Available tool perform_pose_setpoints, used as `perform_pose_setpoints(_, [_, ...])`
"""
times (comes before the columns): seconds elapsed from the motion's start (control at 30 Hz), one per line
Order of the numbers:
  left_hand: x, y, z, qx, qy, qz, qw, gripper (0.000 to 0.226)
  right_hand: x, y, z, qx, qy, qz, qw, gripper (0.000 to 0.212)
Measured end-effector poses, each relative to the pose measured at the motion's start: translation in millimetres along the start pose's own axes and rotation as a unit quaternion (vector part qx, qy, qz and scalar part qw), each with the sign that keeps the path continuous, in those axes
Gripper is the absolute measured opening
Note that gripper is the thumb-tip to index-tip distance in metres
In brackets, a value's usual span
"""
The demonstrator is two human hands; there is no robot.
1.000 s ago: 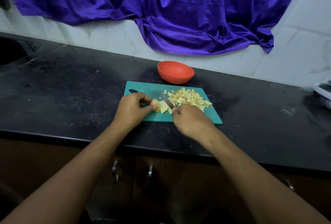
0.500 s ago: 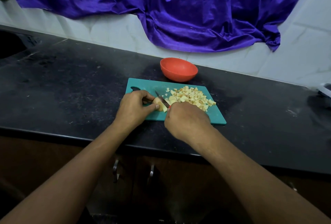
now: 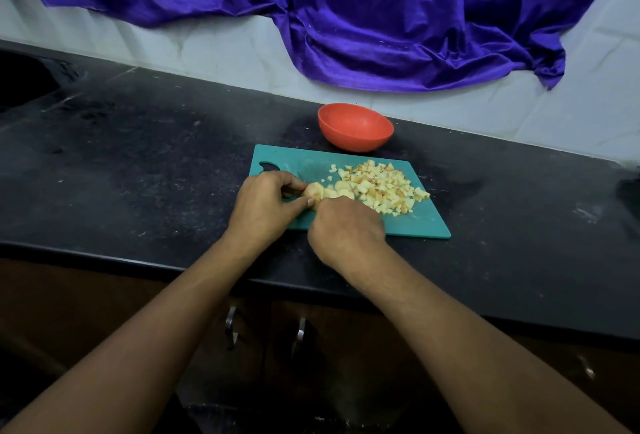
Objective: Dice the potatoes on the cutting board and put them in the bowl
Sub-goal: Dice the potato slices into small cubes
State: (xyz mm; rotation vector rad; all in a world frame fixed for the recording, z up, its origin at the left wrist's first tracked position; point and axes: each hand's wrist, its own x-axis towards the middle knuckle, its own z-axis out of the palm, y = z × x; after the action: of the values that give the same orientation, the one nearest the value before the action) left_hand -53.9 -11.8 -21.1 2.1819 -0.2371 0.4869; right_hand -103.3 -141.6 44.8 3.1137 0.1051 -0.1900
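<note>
The fingers [image 3: 289,185] of the left hand [image 3: 263,208] curl round the end of a potato piece [image 3: 314,191], thumb on its near side and fingertips on top, pinning it to the cutting board [image 3: 419,225] near the board's left-hand middle. The right hand [image 3: 346,229] sits just beside it, over the board's near edge, touching the potato from the right; its fingers are tucked under the knuckles, and whether they grip anything cannot be told, since the back of the hand hides them. A few pale rounds already sliced off [image 3: 341,185] lie against the potato on the board, on the side toward its centre.

Beyond those slices, a loose heap of diced potato [image 3: 381,191] covers the right-hand half of the board, small yellow cubes with browner faces, with a few stray bits toward the board's far edge. The board is teal, with a slot handle in its far left corner, and it lies flat on a black speckled bench [image 3: 138,156].

The red bowl [image 3: 356,142] stands on the bench just behind the board's far edge, near but apart from it, tipped slightly so its red inside shows. Behind the board a white tiled wall [image 3: 207,49] rises from the bench, with a purple cloth [image 3: 381,17] draped across it. Below the board's near edge, under the bench front, two metal cupboard handles [image 3: 230,324] show between the forearms
</note>
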Motion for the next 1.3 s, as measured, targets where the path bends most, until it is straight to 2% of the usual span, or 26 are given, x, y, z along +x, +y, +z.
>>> perform_pose_setpoints(0.4, [0,0,0,0.001,-0.006,-0.016,1.0,0.023,-32,20,16,0.009,0.004,-0.008,1.0,0.028])
perform_pose_setpoints(0.57, [0,3,0,0.001,-0.011,-0.021,1.0,0.024,-26,35,18,0.136,-0.002,0.057,0.989,0.031])
perform_pose_setpoints(0.73, [-2,5,0,-0.003,-0.01,-0.026,1.0,0.026,-20,44,14,0.216,-0.027,0.063,0.974,0.037])
perform_pose_setpoints(0.93, [-1,6,-1,-0.004,-0.007,-0.021,1.0,0.023,-30,34,-12,0.143,0.028,0.036,0.989,0.031])
perform_pose_setpoints(1.03, [-1,5,0,-0.004,-0.005,-0.018,1.0,0.022,-33,24,-19,0.101,0.017,0.026,0.994,0.025])
perform_pose_setpoints(1.3, [0,0,1,-0.005,-0.008,-0.019,1.0,0.023,-34,15,-20,0.063,-0.011,0.024,0.998,0.031])
